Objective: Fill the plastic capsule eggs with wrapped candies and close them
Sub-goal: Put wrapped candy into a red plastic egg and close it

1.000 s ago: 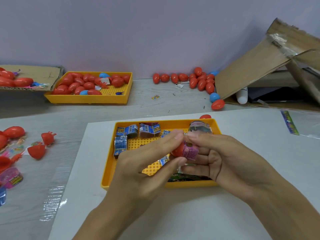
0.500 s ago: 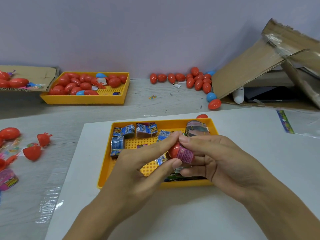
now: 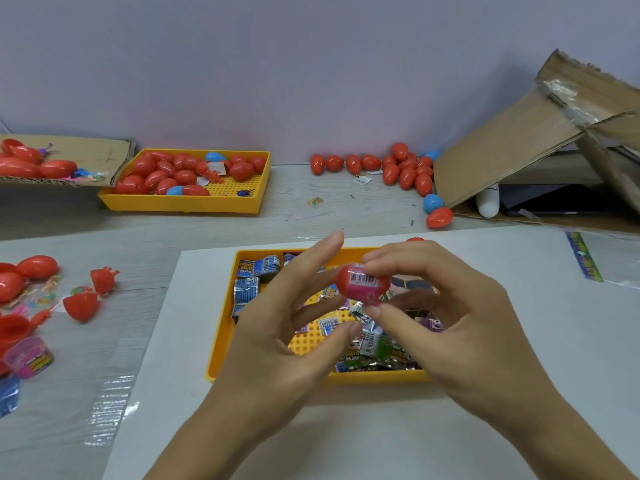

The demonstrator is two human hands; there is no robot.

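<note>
At centre frame, above the near yellow tray (image 3: pixel 221 344), right hand (image 3: pixel 460 327) pinching a red egg half (image 3: pixel 346 280) with a pink wrapped candy (image 3: pixel 365 289) stuffed in it, thumb below and index finger on top; left hand (image 3: pixel 273 337) just beside it, fingers (image 3: pixel 323 251) spread and nearly straight, holding nothing, index tip raised clear of the egg; loose blue, green and purple wrapped candies (image 3: pixel 258 268) lying in the tray underneath, on a white sheet (image 3: pixel 519 254) over the table (image 3: pixel 104 237). Upper left of frame: second yellow tray (image 3: pixel 180 204) holding red and blue eggs (image 3: pixel 166 171), flat cardboard (image 3: pixel 86 150) with more red eggs beside it. Upper centre: row and heap of closed eggs (image 3: pixel 398 168) against the wall, next to a tipped cardboard box (image 3: pixel 512 140) at upper right. Left edge: open red egg halves (image 3: pixel 81 306) and small toys scattered on the table.
</note>
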